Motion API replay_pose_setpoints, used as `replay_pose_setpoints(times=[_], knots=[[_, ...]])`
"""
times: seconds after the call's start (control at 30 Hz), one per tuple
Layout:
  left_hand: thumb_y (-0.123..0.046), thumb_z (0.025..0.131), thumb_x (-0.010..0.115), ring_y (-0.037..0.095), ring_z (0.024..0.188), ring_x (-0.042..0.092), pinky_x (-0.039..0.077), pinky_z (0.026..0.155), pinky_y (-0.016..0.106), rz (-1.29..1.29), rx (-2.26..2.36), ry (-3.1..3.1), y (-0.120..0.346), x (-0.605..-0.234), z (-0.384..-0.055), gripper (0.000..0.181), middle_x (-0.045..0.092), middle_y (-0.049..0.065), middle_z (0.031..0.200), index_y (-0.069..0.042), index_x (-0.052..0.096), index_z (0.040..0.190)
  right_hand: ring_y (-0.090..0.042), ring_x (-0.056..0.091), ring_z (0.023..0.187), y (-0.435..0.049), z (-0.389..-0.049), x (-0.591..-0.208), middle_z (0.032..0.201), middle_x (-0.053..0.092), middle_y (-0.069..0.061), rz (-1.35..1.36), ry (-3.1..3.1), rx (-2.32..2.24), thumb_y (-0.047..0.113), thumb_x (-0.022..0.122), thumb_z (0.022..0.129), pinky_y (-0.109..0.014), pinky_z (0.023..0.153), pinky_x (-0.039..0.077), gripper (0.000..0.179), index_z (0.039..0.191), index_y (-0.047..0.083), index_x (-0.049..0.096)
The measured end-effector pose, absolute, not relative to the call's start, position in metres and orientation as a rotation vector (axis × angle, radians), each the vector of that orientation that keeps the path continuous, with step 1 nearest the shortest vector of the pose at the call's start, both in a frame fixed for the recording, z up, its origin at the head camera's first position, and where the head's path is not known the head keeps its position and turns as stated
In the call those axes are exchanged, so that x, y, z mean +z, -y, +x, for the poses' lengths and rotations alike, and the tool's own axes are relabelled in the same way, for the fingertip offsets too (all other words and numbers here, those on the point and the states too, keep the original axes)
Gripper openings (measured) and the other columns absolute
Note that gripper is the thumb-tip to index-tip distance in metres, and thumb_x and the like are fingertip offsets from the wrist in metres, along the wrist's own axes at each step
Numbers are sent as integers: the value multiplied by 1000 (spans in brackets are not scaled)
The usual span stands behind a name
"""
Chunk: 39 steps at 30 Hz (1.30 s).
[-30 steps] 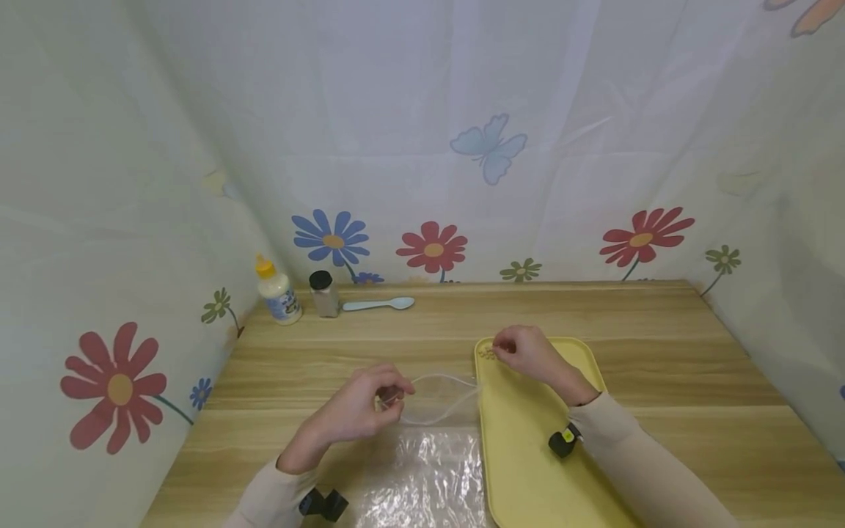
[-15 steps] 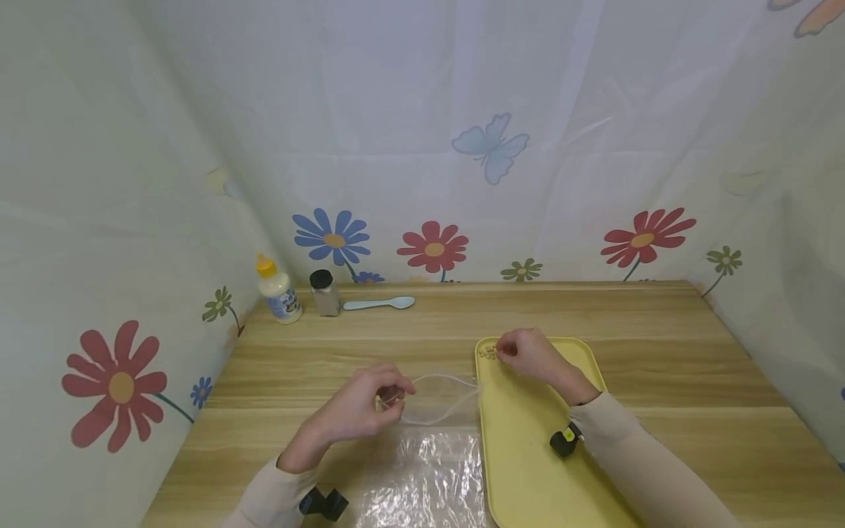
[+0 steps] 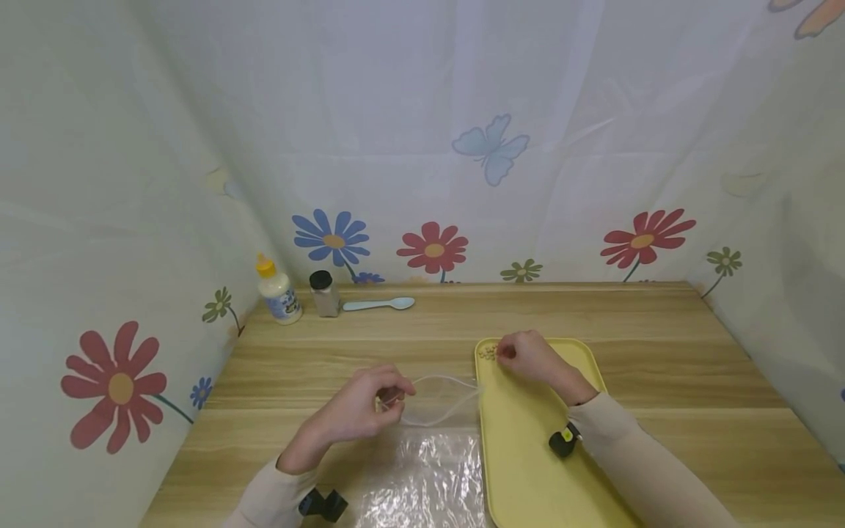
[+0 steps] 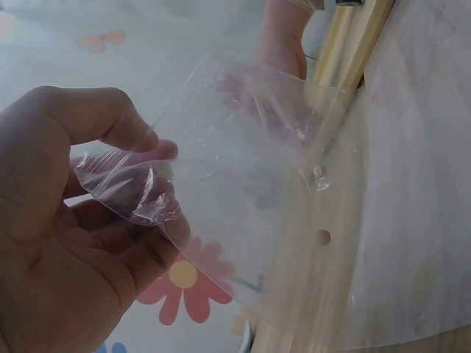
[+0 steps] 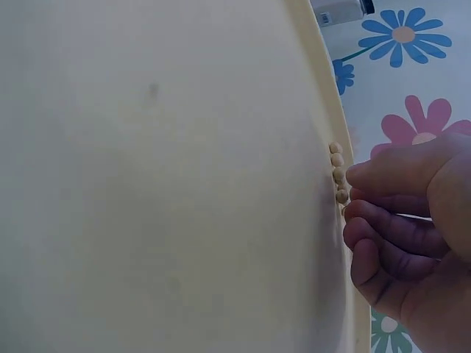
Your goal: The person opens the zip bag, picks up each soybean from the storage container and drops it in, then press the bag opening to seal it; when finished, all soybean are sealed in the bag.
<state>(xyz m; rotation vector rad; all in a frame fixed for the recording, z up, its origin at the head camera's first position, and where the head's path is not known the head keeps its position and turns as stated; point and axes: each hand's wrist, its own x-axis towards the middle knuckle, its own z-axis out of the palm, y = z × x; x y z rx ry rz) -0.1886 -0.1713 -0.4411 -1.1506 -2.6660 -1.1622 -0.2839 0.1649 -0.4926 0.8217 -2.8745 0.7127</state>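
Note:
My left hand (image 3: 366, 403) pinches the edge of a clear plastic zip bag (image 3: 425, 480) between thumb and fingers. The bag lies flat toward the front of the table, its mouth held apart in a pointed oval. In the left wrist view the film of the bag (image 4: 243, 162) is bunched over my curled fingers. My right hand (image 3: 528, 356) is bent over the far left corner of a yellow tray (image 3: 528, 455). Small round beige beans (image 5: 338, 174) lie along the tray's rim right at my right thumb and fingertips. I cannot tell if a bean is between them.
At the back left stand a white bottle (image 3: 282, 301) with a yellow cap and a small jar (image 3: 326, 297) with a black lid. Beside them lies a pale blue spoon (image 3: 379, 303). A flowered curtain (image 3: 561, 183) hangs behind the table (image 3: 673, 352).
My right hand has shifted slightly right and toward me along the beans, and more of them show at its left. The left hand and the bag have stayed put.

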Motion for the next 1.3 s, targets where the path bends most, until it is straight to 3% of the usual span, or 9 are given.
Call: replay_pose_setpoints(times=[0.17,0.37,1.3], knots=[[-3,77,67,3,71,52,52,62,19,-1139,-1149,2664,172,-442,-188,24,57,-7,79,-9,71,100,-9,61,71,-164,-283,-492,79,70,-2,809,2905,718,8,71,82,-24,64,53,6,86,5,73],[-3,77,66,4,72,53,53,63,20,-1122,-1165,2692,172,-441,-188,25,60,-2,81,-12,71,100,-9,61,72,-164,-285,-493,81,71,-1,781,2955,674,8,69,84,-25,65,53,6,87,6,74],[-4,78,64,5,74,54,53,65,21,-1144,-1179,2691,172,-438,-187,25,62,0,83,-4,70,102,-10,61,71,-166,-281,-487,80,70,-2,758,2904,746,8,67,85,-27,66,54,6,86,7,73]])
